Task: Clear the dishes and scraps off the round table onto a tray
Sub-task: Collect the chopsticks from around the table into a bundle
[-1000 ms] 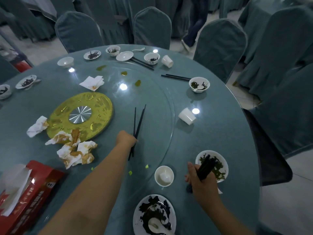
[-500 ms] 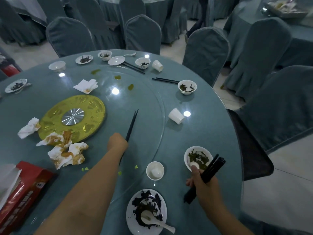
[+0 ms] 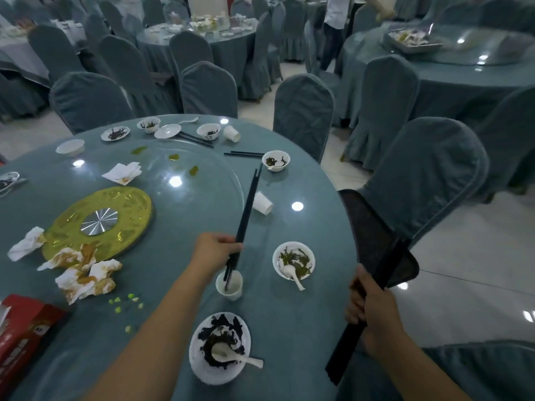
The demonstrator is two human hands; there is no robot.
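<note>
My left hand (image 3: 214,248) grips a pair of black chopsticks (image 3: 248,204) and holds them lifted above the round table (image 3: 173,314), their lower ends over a small white cup (image 3: 229,285). My right hand (image 3: 373,309) grips a bundle of black chopsticks (image 3: 347,348) off the table's right edge, beside a dark tray (image 3: 373,235) lying on a chair. Near me sit a white bowl with greens and a spoon (image 3: 293,260) and a plate with dark scraps and a spoon (image 3: 220,347). Stained napkins (image 3: 82,273) lie at the left.
A gold turntable hub (image 3: 100,222) sits on the glass lazy Susan. More bowls, plates, a tipped paper cup (image 3: 262,202) and chopsticks (image 3: 244,154) lie farther off. A red tissue box (image 3: 21,340) is at the near left. Covered chairs (image 3: 428,175) ring the table.
My left hand has lifted the chopsticks off the table and swung them rightward. My right hand has carried its bundle out past the table's right edge toward the tray.
</note>
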